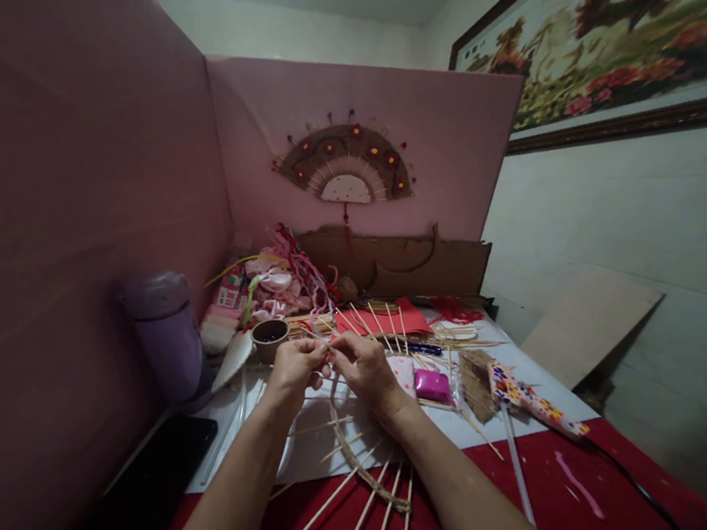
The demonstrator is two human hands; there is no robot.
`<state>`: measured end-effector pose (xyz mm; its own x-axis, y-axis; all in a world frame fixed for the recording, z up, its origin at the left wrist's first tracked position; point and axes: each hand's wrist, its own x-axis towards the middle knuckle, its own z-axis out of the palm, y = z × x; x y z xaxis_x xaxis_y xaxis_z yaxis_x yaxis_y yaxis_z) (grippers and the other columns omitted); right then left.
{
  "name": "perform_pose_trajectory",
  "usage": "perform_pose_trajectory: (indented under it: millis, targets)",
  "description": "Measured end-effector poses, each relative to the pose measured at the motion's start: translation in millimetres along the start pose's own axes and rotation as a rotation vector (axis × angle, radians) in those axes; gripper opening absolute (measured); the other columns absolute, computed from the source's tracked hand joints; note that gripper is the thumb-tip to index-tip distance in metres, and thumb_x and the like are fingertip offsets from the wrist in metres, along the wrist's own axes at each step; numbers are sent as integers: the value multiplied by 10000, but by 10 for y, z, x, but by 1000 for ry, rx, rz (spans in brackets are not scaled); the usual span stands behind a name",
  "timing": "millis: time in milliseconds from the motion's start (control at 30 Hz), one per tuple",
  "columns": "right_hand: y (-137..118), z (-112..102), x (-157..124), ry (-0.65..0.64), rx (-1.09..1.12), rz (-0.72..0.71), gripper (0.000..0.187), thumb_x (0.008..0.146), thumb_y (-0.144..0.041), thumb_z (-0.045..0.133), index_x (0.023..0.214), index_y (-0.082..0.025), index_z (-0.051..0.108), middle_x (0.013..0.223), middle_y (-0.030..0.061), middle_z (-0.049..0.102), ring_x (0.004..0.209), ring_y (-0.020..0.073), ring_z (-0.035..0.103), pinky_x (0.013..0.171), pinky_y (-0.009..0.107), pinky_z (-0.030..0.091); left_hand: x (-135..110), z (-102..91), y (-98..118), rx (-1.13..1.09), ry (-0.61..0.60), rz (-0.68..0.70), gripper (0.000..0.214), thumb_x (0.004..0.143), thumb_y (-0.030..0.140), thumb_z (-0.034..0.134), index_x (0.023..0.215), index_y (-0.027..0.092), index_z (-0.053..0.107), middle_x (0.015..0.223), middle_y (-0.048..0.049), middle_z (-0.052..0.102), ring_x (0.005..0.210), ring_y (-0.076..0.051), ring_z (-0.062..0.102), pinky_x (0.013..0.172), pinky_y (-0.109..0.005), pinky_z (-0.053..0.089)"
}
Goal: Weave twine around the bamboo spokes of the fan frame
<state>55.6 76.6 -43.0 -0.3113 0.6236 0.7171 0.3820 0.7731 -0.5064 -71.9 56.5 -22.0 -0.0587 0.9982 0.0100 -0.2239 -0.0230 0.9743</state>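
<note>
My left hand [302, 363] and my right hand [364, 368] meet above the table with their fingertips pinched together. Between them shows a small reddish bit, too small to name. Just below the fingers starts a curved, braided twine band [350, 453], which bends down toward me. Thin wooden sticks [349, 527] fan out from this band, several pointing toward the front edge. More sticks [362, 321] rise beyond my right hand. A white piece with pink dots [402, 375] lies beside my right wrist, partly hidden by it.
A purple bottle [169, 341], a phone [163, 457] and a small dark cup [270, 338] stand or lie left. Right are a magenta packet [434, 386] and a flower-patterned glue gun [533, 402] with its cord. A decorated fan [351, 159] hangs on the pink panel [437, 111].
</note>
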Motion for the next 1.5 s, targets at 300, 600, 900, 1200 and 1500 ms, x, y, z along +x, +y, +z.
perform_pose_trajectory:
  millis: [300,600,900,1200,1500]
  targets:
    - [5,18,-8,14,-77,-5,63,788,-166,468,742,-181,508,646,-3,567,577,116,513,561,214,351,-4,49,-12,52,118,61,222,567,241,699,527,111,524,449,-12,576,385,-118,541,367,-236,464]
    - [30,45,-9,-7,-127,14,78,754,-142,469,693,-190,460,619,-16,532,556,111,484,554,220,329,72,42,-138,215,215,156,146,667,225,558,564,161,477,391,51,509,299,-104,484,306,-208,400]
    - [0,6,13,-28,-143,25,84,701,-113,480,664,-188,471,577,-25,522,527,105,470,531,214,321,106,9,-166,350,302,225,149,692,175,525,554,172,470,333,80,447,232,-79,409,256,-163,296]
    - [-47,-64,30,33,-112,53,45,774,-180,458,764,-182,501,677,4,584,606,125,533,577,218,369,-55,41,-16,234,133,148,302,725,391,570,559,147,509,371,38,486,219,-43,337,243,-157,186]
    - [-171,-99,-18,-89,-399,-102,109,788,-191,500,892,-203,528,751,8,628,678,150,578,586,230,330,-164,85,20,-38,-101,-127,312,689,368,612,524,120,521,364,30,435,246,-55,362,259,-161,167]
